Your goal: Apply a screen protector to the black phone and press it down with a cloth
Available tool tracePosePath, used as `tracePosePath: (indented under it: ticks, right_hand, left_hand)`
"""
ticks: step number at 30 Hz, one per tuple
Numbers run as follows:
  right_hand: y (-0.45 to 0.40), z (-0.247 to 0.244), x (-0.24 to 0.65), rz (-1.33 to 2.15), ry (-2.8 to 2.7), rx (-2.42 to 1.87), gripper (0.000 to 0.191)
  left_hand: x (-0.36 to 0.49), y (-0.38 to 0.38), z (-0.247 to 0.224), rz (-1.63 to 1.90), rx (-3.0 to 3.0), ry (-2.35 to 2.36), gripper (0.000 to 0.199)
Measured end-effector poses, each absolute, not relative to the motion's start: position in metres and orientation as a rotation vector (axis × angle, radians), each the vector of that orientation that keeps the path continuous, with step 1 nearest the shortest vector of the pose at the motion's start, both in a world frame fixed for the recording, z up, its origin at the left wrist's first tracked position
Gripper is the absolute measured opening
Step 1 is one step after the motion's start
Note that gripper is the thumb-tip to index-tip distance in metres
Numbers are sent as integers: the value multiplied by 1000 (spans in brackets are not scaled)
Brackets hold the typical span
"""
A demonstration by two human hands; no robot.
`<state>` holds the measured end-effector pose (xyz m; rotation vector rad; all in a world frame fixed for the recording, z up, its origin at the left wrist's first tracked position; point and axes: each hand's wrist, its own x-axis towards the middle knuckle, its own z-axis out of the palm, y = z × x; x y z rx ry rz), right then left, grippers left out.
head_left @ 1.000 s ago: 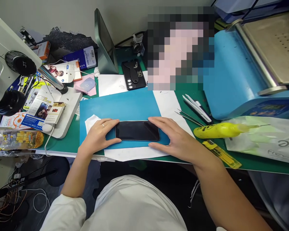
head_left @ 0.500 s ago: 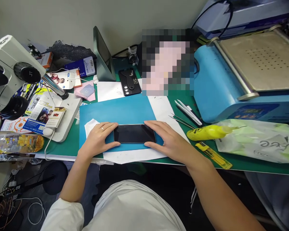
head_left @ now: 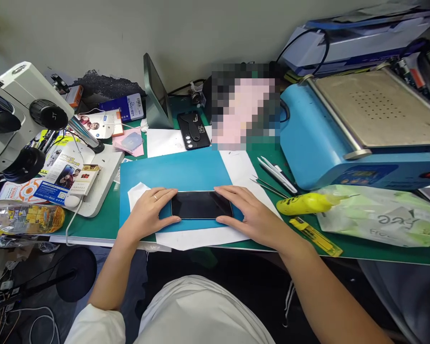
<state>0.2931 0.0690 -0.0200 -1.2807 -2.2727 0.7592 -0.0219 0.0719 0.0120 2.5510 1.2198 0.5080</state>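
A black phone (head_left: 201, 205) lies screen up, lengthwise from left to right, on a blue mat (head_left: 172, 173). My left hand (head_left: 148, 213) grips its left end, with the thumb at the near corner and the fingers at the far corner. At the right end my right hand (head_left: 249, 212) holds it the same way, thumb near and fingers far. White paper (head_left: 200, 237) shows under the mat's near edge. Beyond the mat rests a black phone case (head_left: 193, 130).
On the left stand a microscope (head_left: 39, 105) and a bottle (head_left: 25, 217). To the right are tweezers (head_left: 277, 174), a yellow squeeze bottle (head_left: 303, 204), a yellow cutter (head_left: 316, 237), a plastic bag (head_left: 380, 215) and a blue machine (head_left: 318, 138) with a metal plate.
The camera view has shifted slightly, so the scene sits a little lower in the picture. Both hands keep the same hold on the phone.
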Motion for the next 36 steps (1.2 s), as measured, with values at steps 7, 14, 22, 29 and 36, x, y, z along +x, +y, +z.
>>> tracePosePath:
  ticks: [7, 14, 22, 29, 36]
  right_hand:
    - [71, -15, 290, 754, -2284, -1301, 64]
    - [69, 15, 279, 536, -2364, -1297, 61]
    - [151, 91, 304, 70, -2383, -1538, 51]
    - [231, 94, 323, -166, -2467, -1708, 66]
    - [229, 107, 336, -87, -2465, -1796, 65]
  left_hand:
    - [-22, 73, 13, 492, 2548, 1227, 65]
    - [-16, 73, 12, 394, 2608, 1228, 75]
    - [-18, 73, 10, 390, 2667, 1195, 63]
    - [-22, 73, 11, 398, 2597, 1191, 64]
    - [-22, 74, 11, 390, 2556, 1210, 67]
